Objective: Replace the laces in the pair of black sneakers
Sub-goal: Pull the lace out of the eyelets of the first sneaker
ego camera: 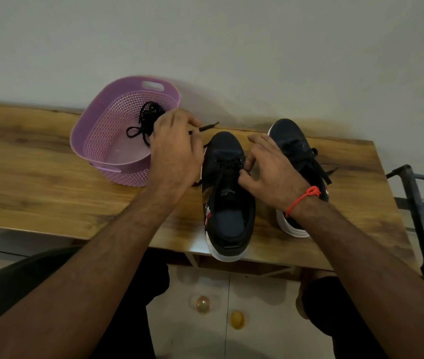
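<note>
Two black sneakers with white soles stand on the wooden table point(37, 177), toes pointing away from me. The near sneaker point(227, 195) is partly laced; its heel hangs over the table's front edge. My left hand point(177, 151) pinches a black lace end point(207, 127) just left of that shoe's toe. My right hand point(270, 172) rests between the shoes, thumb and fingers pinching at the lace by the right eyelets. The far sneaker point(296, 151) stands to the right, laced, partly behind my right wrist.
A purple plastic basket point(97, 141) sits left of the shoes with a loose black lace bundle point(146, 120) inside. A dark metal frame point(418, 211) stands right of the table. The wall runs close behind the table.
</note>
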`<control>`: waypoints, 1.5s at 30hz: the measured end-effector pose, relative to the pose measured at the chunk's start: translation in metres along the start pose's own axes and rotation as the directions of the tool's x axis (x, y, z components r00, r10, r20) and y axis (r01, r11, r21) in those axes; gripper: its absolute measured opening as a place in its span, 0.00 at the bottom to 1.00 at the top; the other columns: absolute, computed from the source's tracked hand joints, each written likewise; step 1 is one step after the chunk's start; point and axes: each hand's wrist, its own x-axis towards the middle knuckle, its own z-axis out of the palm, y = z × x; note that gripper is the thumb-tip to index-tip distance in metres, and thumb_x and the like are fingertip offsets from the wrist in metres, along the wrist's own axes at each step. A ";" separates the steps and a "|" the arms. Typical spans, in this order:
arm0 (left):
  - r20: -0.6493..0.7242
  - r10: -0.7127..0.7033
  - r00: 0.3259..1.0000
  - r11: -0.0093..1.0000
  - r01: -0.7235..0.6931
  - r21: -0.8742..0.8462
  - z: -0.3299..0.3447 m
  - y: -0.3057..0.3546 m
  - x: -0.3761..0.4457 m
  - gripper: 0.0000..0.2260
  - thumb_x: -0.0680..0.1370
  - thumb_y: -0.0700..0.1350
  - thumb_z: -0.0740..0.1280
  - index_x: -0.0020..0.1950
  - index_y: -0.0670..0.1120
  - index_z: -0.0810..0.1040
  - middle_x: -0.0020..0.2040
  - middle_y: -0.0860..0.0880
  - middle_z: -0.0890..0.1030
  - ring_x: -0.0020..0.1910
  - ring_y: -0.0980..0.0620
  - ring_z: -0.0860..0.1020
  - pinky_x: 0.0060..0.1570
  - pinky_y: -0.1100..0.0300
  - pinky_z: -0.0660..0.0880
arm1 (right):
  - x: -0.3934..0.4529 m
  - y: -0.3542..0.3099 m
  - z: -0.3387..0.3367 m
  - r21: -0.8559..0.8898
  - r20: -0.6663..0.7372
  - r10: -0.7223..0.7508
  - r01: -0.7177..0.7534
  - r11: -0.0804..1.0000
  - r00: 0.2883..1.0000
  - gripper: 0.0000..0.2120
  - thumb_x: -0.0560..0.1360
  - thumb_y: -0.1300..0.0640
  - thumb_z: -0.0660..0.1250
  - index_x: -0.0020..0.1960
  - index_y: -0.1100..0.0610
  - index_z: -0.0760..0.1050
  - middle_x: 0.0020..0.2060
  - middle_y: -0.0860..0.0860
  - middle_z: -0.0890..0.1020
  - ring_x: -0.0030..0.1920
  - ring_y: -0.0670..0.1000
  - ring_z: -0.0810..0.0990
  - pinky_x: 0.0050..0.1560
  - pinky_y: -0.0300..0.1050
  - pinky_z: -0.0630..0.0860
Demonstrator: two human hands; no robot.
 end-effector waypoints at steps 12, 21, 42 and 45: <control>0.497 -0.134 0.857 0.989 0.088 0.116 0.002 0.009 -0.006 0.29 0.76 0.47 0.71 0.77 0.53 0.69 0.80 0.48 0.59 0.77 0.43 0.58 0.76 0.41 0.59 | 0.003 -0.003 0.007 -0.062 -0.041 -0.069 0.066 0.996 0.997 0.18 0.75 0.60 0.64 0.65 0.52 0.74 0.75 0.55 0.64 0.77 0.56 0.56 0.76 0.58 0.58; 0.554 -0.104 0.826 0.993 0.053 0.108 0.005 0.004 -0.005 0.30 0.77 0.46 0.69 0.79 0.48 0.65 0.82 0.45 0.55 0.81 0.45 0.53 0.78 0.44 0.57 | 0.015 -0.012 0.026 -0.238 -0.014 -0.088 0.082 0.968 0.996 0.12 0.77 0.51 0.67 0.59 0.51 0.78 0.75 0.52 0.64 0.77 0.58 0.56 0.75 0.61 0.58; 0.582 -0.066 0.811 0.949 -0.129 0.287 -0.009 0.003 0.000 0.31 0.78 0.58 0.66 0.80 0.54 0.62 0.83 0.51 0.51 0.82 0.46 0.46 0.72 0.27 0.35 | 0.017 -0.007 0.025 -0.189 -0.055 -0.100 0.088 0.978 0.993 0.09 0.75 0.51 0.71 0.51 0.54 0.78 0.70 0.53 0.71 0.73 0.56 0.62 0.72 0.53 0.60; 0.587 -0.064 0.807 0.957 -0.118 0.266 -0.011 0.003 0.002 0.29 0.77 0.57 0.67 0.78 0.56 0.66 0.83 0.51 0.52 0.82 0.46 0.48 0.72 0.27 0.35 | 0.020 -0.008 0.017 0.031 -0.246 0.004 0.004 0.999 0.969 0.03 0.75 0.57 0.70 0.44 0.56 0.77 0.56 0.53 0.80 0.61 0.53 0.75 0.62 0.43 0.68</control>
